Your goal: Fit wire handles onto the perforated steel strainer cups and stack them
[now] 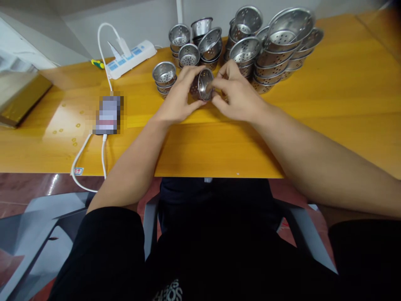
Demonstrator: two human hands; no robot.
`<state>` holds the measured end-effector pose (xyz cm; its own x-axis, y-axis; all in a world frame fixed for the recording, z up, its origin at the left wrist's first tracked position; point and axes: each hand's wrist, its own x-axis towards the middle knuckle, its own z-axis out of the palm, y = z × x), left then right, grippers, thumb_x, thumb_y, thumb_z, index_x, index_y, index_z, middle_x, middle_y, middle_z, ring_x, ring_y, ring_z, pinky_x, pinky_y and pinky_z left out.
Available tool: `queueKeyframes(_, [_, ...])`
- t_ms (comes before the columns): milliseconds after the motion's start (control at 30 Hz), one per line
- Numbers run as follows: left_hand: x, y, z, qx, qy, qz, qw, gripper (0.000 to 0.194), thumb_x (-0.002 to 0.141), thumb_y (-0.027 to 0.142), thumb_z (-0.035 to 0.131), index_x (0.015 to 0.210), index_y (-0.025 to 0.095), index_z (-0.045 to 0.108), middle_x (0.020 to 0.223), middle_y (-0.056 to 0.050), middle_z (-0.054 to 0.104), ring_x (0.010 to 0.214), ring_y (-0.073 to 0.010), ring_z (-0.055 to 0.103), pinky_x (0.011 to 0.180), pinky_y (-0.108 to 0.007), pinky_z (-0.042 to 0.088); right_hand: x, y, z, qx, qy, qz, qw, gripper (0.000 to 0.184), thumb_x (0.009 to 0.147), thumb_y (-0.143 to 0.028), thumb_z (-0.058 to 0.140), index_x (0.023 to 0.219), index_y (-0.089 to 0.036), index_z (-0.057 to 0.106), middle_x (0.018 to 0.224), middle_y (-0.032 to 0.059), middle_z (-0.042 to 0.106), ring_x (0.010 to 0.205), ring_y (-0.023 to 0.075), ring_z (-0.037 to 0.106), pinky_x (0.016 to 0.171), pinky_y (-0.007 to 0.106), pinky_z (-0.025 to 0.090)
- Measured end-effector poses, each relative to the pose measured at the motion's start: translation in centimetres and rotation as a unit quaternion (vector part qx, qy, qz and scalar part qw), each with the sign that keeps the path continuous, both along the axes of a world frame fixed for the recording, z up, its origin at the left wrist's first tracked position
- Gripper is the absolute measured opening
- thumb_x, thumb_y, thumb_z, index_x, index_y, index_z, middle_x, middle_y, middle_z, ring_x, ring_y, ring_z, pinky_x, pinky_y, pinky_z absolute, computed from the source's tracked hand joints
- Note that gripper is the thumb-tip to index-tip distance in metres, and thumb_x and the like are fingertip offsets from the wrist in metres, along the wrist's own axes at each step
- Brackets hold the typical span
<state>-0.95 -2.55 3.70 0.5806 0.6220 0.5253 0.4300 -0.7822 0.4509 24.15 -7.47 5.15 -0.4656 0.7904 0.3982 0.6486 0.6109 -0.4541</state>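
Note:
A small perforated metal cup (204, 80) is tipped on its side over the table, its mouth turned toward the right. My left hand (179, 97) wraps round it from the left, thumb below and fingers above. At the mouth, the bent fingers of my right hand (238, 95) pinch the rim and reach partly inside; their tips are hard to make out. Just left of my left hand stands a short stack of similar cups (164, 75). Behind the hands are more small stacked cups (189, 55), one of them tilted (210, 44).
Larger perforated cups (275, 58) stand in tall stacks at the back right. A white power strip (131, 59), a yellow-green tool handle (97, 64) and a phone (108, 115) with white cables lie to the left. The wooden table's front edge (219, 173) runs before me.

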Motion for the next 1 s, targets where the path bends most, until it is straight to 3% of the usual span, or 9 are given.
queueKeyframes(200, [-0.5, 0.7, -0.2, -0.016, -0.017, 0.005, 1.0, 0.078, 0.084, 0.047, 0.089, 0.156, 0.045, 0.061, 0.165, -0.01, 0.066, 0.16, -0.0395, 0.059, 0.141, -0.062, 0.047, 0.6, -0.3, 0.8, 0.026, 0.003, 0.045, 0.999, 0.033, 0.111, -0.057, 0.062, 0.126, -0.031, 0.074, 0.152, 0.0172, 0.061, 0.14, 0.0425, 0.056, 0.125, 0.065, 0.048])
queueKeyframes(367, [-0.3, 0.0, 0.6, -0.013, 0.004, 0.017, 1.0, 0.075, 0.085, 0.045, 0.091, 0.154, 0.044, 0.061, 0.164, -0.01, 0.067, 0.16, -0.0384, 0.06, 0.139, -0.06, 0.051, 0.4, -0.7, 1.5, -0.015, -0.039, 0.005, 0.999, 0.032, 0.114, -0.063, 0.061, 0.137, -0.043, 0.07, 0.154, 0.0089, 0.066, 0.149, 0.0415, 0.05, 0.127, 0.064, 0.045])
queueKeyframes(500, [-0.3, -0.4, 0.9, -0.005, 0.007, 0.009, 1.0, 0.075, 0.087, 0.045, 0.094, 0.155, 0.041, 0.061, 0.163, -0.011, 0.067, 0.16, -0.0372, 0.062, 0.137, -0.056, 0.053, 0.4, -0.5, 1.6, 0.005, -0.051, 0.006, 0.999, 0.033, 0.114, -0.063, 0.06, 0.128, -0.036, 0.073, 0.151, 0.014, 0.064, 0.139, 0.043, 0.057, 0.124, 0.062, 0.048])
queueKeyframes(800, [-0.4, 0.7, -0.1, -0.029, 0.021, 0.034, 0.999, 0.088, 0.081, 0.082, 0.087, 0.157, 0.048, 0.057, 0.165, -0.001, 0.069, 0.161, -0.0407, 0.056, 0.137, -0.067, 0.049, 0.1, -0.4, 1.3, 0.009, -0.113, -0.013, 0.993, 0.02, 0.115, -0.043, 0.066, 0.122, -0.026, 0.073, 0.144, 0.0189, 0.064, 0.13, 0.0435, 0.066, 0.119, 0.057, 0.053])
queueKeyframes(900, [-0.3, 0.6, 0.0, -0.029, 0.028, 0.031, 0.999, 0.086, 0.086, 0.076, 0.087, 0.159, 0.043, 0.056, 0.168, -0.004, 0.066, 0.161, -0.038, 0.056, 0.138, -0.064, 0.047, 0.1, -0.3, 1.2, 0.016, -0.12, -0.016, 0.993, 0.02, 0.115, -0.043, 0.067, 0.122, -0.026, 0.075, 0.145, 0.0177, 0.065, 0.13, 0.0433, 0.066, 0.118, 0.058, 0.055])
queueKeyframes(1000, [-0.4, 0.4, 0.1, -0.036, 0.032, 0.033, 0.998, 0.085, 0.085, 0.07, 0.092, 0.158, 0.043, 0.057, 0.167, -0.002, 0.067, 0.159, -0.0371, 0.057, 0.139, -0.064, 0.046, 0.1, -0.3, 1.1, 0.018, -0.115, -0.019, 0.993, 0.02, 0.115, -0.046, 0.064, 0.125, -0.036, 0.077, 0.146, 0.0111, 0.068, 0.132, 0.0427, 0.066, 0.118, 0.06, 0.056])
